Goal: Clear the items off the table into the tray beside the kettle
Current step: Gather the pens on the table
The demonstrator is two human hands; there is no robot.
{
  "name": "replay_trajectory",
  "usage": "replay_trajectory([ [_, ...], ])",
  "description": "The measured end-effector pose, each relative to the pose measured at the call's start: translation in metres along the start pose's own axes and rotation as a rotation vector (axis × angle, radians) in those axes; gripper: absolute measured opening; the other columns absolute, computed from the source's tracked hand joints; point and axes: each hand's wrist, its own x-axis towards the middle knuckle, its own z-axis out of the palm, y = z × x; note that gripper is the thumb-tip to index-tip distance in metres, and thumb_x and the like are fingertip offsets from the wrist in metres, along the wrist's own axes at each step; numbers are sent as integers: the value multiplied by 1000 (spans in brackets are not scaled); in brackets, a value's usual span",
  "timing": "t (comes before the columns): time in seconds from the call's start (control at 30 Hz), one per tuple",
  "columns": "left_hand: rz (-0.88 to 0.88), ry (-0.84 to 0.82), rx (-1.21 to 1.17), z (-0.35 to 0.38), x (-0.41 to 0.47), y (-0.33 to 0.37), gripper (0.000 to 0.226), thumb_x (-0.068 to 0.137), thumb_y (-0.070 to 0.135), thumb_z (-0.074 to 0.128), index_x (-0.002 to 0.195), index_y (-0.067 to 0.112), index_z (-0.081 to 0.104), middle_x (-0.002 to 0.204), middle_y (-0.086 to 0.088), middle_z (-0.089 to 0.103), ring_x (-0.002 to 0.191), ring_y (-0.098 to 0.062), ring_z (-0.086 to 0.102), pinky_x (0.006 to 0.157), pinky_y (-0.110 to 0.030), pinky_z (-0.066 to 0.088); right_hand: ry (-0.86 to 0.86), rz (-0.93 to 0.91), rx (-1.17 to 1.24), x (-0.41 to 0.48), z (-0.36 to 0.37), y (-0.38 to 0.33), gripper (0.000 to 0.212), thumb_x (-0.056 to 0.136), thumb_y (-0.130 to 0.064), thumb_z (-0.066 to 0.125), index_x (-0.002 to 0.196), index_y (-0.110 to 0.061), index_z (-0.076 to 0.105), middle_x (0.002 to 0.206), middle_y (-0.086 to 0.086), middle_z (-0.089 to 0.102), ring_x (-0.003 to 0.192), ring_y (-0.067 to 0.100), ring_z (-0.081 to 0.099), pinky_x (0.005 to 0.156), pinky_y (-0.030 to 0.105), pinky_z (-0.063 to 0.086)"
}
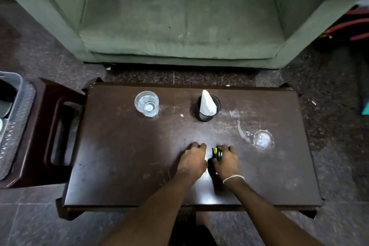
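Observation:
On the dark wooden table point(123, 166) stand a clear drinking glass point(147, 103) at the back left and a black mesh cup point(207, 108) holding a white tissue at the back middle. My right hand point(226, 161) is curled around a small black and yellow object point(215, 152) on the tabletop near the middle. My left hand point(194, 158) rests right beside it with fingers curled down on the table; nothing shows in it. A grey tray point(19, 110) sits on a stool at the far left.
A dark stool point(54, 126) stands against the table's left side under the tray. A green armchair point(179, 16) faces the table's far edge. A white ring mark point(263, 139) stains the table's right part. A red and black bag point(347, 30) lies at the right.

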Motion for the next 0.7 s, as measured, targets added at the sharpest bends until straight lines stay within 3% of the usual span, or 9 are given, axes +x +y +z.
replay_trajectory([
  [0.27, 17, 200, -79, -124, -49, -138, 37, 88, 32, 65, 122, 19, 56, 119, -3, 53, 107, -34, 62, 90, -43, 49, -80, -173, 188, -19, 19, -116, 39, 71, -15, 78, 110, -18, 69, 96, 1, 57, 82, 20, 60, 83, 34, 51],
  [0.4, -51, 311, -42, -189, -102, -224, 37, 87, 32, 67, 121, 19, 58, 117, -1, 53, 107, -29, 62, 87, -40, 49, -198, -288, 254, -41, 46, -219, 35, 73, -20, 78, 106, -24, 70, 91, 3, 71, 84, 21, 68, 82, 34, 55],
  [0.5, -107, 371, -28, -230, -148, -283, 38, 86, 33, 67, 120, 18, 60, 115, -3, 55, 103, -32, 64, 86, -42, 52, -227, -422, 275, -63, 66, -300, 33, 73, -22, 80, 103, -30, 69, 94, -1, 68, 86, 16, 66, 83, 30, 51],
  [0.7, -256, 501, 6, -284, -237, -394, 34, 79, 22, 78, 112, 15, 70, 107, -12, 67, 94, -36, 69, 77, -37, 53, -310, -600, 303, -109, 109, -444, 33, 71, -21, 81, 104, -20, 74, 85, 0, 67, 73, 11, 58, 71, 23, 43],
])
